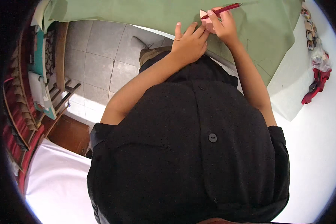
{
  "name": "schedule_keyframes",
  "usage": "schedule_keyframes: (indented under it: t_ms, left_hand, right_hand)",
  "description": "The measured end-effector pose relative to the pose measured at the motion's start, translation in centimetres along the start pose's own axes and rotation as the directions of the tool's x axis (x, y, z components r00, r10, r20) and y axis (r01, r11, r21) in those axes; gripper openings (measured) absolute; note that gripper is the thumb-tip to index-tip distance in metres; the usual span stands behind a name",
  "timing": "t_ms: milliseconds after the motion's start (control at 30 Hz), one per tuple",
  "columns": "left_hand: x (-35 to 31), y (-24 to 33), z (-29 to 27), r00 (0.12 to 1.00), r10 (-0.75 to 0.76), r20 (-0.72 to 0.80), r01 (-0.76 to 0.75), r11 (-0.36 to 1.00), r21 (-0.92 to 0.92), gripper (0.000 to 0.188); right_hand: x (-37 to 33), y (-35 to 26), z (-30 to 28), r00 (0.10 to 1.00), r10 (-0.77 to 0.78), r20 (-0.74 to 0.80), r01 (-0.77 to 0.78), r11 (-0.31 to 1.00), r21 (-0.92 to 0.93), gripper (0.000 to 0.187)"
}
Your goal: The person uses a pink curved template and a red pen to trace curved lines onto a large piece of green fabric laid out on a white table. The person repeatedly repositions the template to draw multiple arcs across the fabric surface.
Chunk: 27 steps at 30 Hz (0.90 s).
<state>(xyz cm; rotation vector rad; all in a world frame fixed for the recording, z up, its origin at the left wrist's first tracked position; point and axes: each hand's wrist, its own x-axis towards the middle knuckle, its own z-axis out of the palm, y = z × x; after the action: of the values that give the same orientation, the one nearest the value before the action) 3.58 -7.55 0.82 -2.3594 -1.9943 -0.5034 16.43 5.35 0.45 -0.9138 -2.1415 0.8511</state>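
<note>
While I lean over the table, my right hand [223, 23] at the top centre of the frame is closed around a red pencil [221, 10], gripping it between thumb and fingers so that its shaft slants up toward the upper right. My left hand [189, 42] lies just below and to the left of it, palm down, fingers together and stretched flat, pressing on the sheet of green fabric [156, 15] that spreads across the whole upper part of the frame. Between the two hands sits a small pale pink piece [206, 19], perhaps a paper template, resting on the fabric and touching the fingertips of both hands. Thin drawn lines show on the fabric to the right of my right forearm. The fabric lies over a white table [317, 123] that runs down the right side. At the right edge of the frame rests a heap of red cloth scraps [316, 84], well apart from my hands. My black buttoned shirt [190, 156] fills the lower middle, and grey floor tiles [97, 56] show at the upper left.
</note>
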Motion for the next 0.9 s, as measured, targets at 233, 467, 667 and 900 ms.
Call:
schedule_keyframes:
  t_ms: [233,467,667,900]
  left_hand:
    - [0.6,-0.8,-0.4,1.0,0.015,0.004,-0.015,0.991,-0.133,0.037]
    - [1.1,-2.0,0.0,0.999,0.05,0.022,-0.044,0.975,-0.216,0.03]
    - [3.0,-3.1,-1.3,0.997,0.023,0.079,0.004,0.943,-0.333,0.025]
    - [5.3,-7.1,0.1,0.996,-0.058,-0.067,0.029,0.924,-0.383,0.024]
  right_hand:
    - [0.0,-0.6,-0.7,0.966,-0.237,-0.102,0.21,0.952,-0.222,0.019]
    - [-3.1,2.0,-4.0,0.944,0.108,-0.311,-0.082,0.992,0.098,0.018]
    - [-6.6,2.7,-4.9,0.889,0.204,-0.411,-0.207,0.978,0.036,0.012]
    - [-8.3,1.2,-3.9,0.895,0.236,-0.378,-0.302,0.945,-0.126,0.019]
